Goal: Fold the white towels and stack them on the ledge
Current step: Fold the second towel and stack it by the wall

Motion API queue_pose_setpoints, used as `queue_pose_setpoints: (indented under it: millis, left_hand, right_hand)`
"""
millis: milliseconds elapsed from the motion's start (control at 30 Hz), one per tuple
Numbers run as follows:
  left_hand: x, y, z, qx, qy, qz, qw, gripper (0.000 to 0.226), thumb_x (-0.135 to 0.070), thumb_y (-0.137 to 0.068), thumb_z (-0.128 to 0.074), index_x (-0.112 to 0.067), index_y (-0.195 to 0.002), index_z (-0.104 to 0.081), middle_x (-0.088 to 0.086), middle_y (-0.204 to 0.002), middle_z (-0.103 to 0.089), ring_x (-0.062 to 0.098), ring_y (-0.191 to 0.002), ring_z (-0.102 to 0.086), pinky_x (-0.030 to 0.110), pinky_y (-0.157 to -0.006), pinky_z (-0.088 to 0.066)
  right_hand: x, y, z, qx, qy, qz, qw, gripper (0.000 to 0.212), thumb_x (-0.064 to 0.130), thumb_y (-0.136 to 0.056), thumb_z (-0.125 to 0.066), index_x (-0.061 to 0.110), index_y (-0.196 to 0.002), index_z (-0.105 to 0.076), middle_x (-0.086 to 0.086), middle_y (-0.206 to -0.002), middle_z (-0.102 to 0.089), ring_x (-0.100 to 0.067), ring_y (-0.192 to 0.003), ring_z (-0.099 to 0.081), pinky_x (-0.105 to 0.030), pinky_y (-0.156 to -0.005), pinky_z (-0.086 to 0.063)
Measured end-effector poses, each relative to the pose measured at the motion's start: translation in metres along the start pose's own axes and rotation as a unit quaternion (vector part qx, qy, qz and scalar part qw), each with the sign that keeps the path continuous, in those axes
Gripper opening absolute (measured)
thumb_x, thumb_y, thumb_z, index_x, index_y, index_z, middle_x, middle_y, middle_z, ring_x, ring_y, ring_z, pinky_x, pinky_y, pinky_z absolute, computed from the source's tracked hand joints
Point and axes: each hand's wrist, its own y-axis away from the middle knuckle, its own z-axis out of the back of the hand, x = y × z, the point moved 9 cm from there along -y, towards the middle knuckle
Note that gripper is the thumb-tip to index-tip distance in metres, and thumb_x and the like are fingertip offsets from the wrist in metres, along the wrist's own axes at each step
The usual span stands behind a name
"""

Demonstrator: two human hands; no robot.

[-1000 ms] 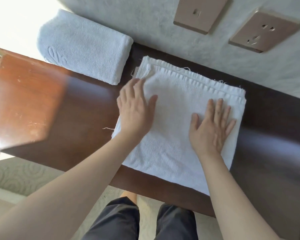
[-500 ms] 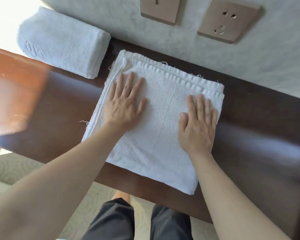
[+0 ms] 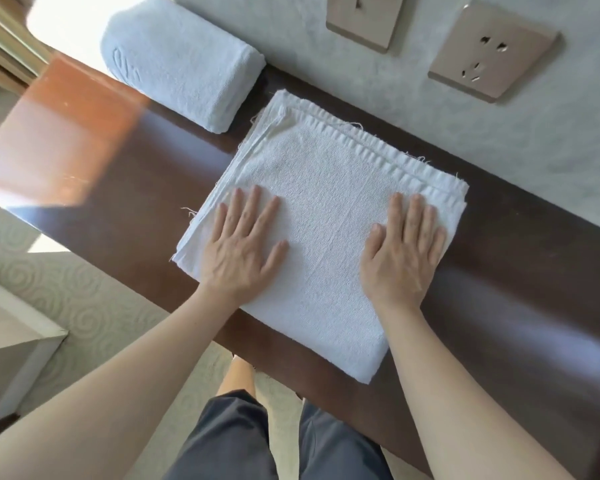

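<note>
Ledge: a long dark brown polished wooden ledge [image 3: 499,271] runs along the pale textured wall [image 3: 361,81]; a sunlit patch glows orange-brown toward its left end.

Folded towel: a white terry towel folded into a flat square [image 3: 326,209] lies across the middle of the ledge, its ribbed, frayed hem at the back edge against the wall, its near corner hanging just over the front edge. Several layers show at its left side.

Left hand: the left hand [image 3: 243,251] lies palm-down on the left part of the folded towel, fingers straight and slightly spread, pressing the cloth flat.

Right hand: the right hand [image 3: 402,254] lies palm-down on the right part of the same towel, close to its right edge, fingers straight and close together, thumb out to the side.

Rolled towel: a white thick terry towel folded into a plump bundle [image 3: 181,60] sits at the back edge of the ledge against the wall, just left of the flat towel; I cannot tell whether the two touch.

Wall fittings: a bronze-coloured square power socket [image 3: 492,50] and a bronze-coloured square switch plate [image 3: 364,19] sit on the wall above the towels.

Below: dark grey trousers [image 3: 229,441] show at the front edge of the ledge, above pale swirl-patterned carpet [image 3: 70,306].
</note>
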Motion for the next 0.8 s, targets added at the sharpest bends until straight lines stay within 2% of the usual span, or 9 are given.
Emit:
queue_pose_setpoints:
  millis: [67,167,400,500,600,700,733,800]
  left_hand:
    - [-0.037,0.002,-0.005,-0.008,0.025,-0.037,0.999,0.066,-0.061,-0.104,-0.024,-0.033,-0.163,-0.008,-0.001,-0.171,-0.001,0.023,-0.157,0.008,0.048,-0.127,0.004]
    - [-0.073,0.017,-0.021,-0.002,0.003,-0.117,0.993,0.066,-0.060,-0.104,-0.026,-0.032,-0.163,-0.014,0.000,-0.171,-0.008,0.024,-0.158,0.001,0.049,-0.127,-0.003]
    - [0.010,0.010,-0.006,-0.005,-0.023,-0.018,1.000,0.066,-0.064,-0.102,-0.024,-0.040,-0.162,-0.006,-0.004,-0.171,-0.005,0.021,-0.158,0.002,0.046,-0.127,0.000]
    - [0.009,-0.011,-0.001,0.014,-0.045,-0.061,0.997,0.066,-0.064,-0.102,-0.022,-0.041,-0.161,-0.006,-0.005,-0.171,-0.006,0.023,-0.158,0.000,0.044,-0.127,0.004]
    - [-0.002,-0.046,0.007,0.022,-0.082,-0.099,0.991,0.059,-0.062,-0.105,-0.017,-0.045,-0.160,-0.003,-0.005,-0.171,-0.002,0.026,-0.157,0.007,0.046,-0.126,0.008]
    - [-0.025,-0.063,0.014,0.015,-0.110,-0.078,0.991,0.057,-0.045,-0.108,-0.030,-0.044,-0.160,-0.007,-0.003,-0.171,0.007,0.029,-0.155,0.016,0.044,-0.121,0.022]
    - [-0.038,-0.058,0.014,0.006,-0.113,-0.064,0.991,0.062,-0.034,-0.106,-0.037,-0.042,-0.160,-0.008,-0.002,-0.170,0.012,0.029,-0.155,0.019,0.045,-0.119,0.024]
    - [-0.073,-0.033,0.006,0.010,-0.069,-0.032,0.997,0.072,-0.020,-0.099,-0.040,-0.040,-0.160,-0.007,-0.002,-0.169,0.017,0.030,-0.155,0.018,0.048,-0.121,0.019]
  right_hand:
    - [0.000,0.000,0.001,-0.003,-0.009,0.005,1.000,0.057,0.038,-0.105,-0.032,0.023,-0.159,-0.022,-0.007,-0.167,-0.017,-0.026,-0.155,-0.008,-0.052,-0.124,-0.009]
    - [-0.002,0.000,0.004,-0.009,-0.016,0.019,1.000,0.057,0.039,-0.105,-0.033,0.023,-0.159,-0.025,-0.008,-0.166,-0.020,-0.027,-0.154,-0.011,-0.052,-0.123,-0.011]
    - [-0.002,0.008,0.000,0.020,0.004,0.045,0.999,0.059,0.043,-0.105,-0.031,0.026,-0.160,-0.017,-0.012,-0.168,-0.010,-0.031,-0.155,-0.006,-0.054,-0.123,-0.008]
    - [-0.006,0.026,0.000,0.027,0.021,0.016,0.999,0.062,0.043,-0.104,-0.027,0.017,-0.160,-0.018,-0.019,-0.166,-0.011,-0.036,-0.154,-0.007,-0.056,-0.122,-0.010]
    - [-0.009,0.048,0.004,0.023,0.030,-0.026,0.999,0.064,0.039,-0.104,-0.031,0.007,-0.158,-0.022,-0.023,-0.164,-0.017,-0.039,-0.152,-0.014,-0.056,-0.121,-0.014]
    - [-0.013,0.070,0.007,0.043,0.069,-0.063,0.995,0.065,0.038,-0.102,-0.038,0.002,-0.155,-0.025,-0.025,-0.161,-0.024,-0.040,-0.147,-0.024,-0.055,-0.114,-0.023]
    - [-0.014,0.075,0.010,0.040,0.076,-0.071,0.994,0.065,0.039,-0.100,-0.043,0.002,-0.152,-0.031,-0.024,-0.156,-0.031,-0.039,-0.142,-0.031,-0.053,-0.108,-0.028]
    - [-0.012,0.076,0.020,0.006,0.060,-0.069,0.996,0.054,0.037,-0.091,-0.057,0.007,-0.135,-0.048,-0.018,-0.136,-0.048,-0.036,-0.120,-0.045,-0.048,-0.089,-0.035]
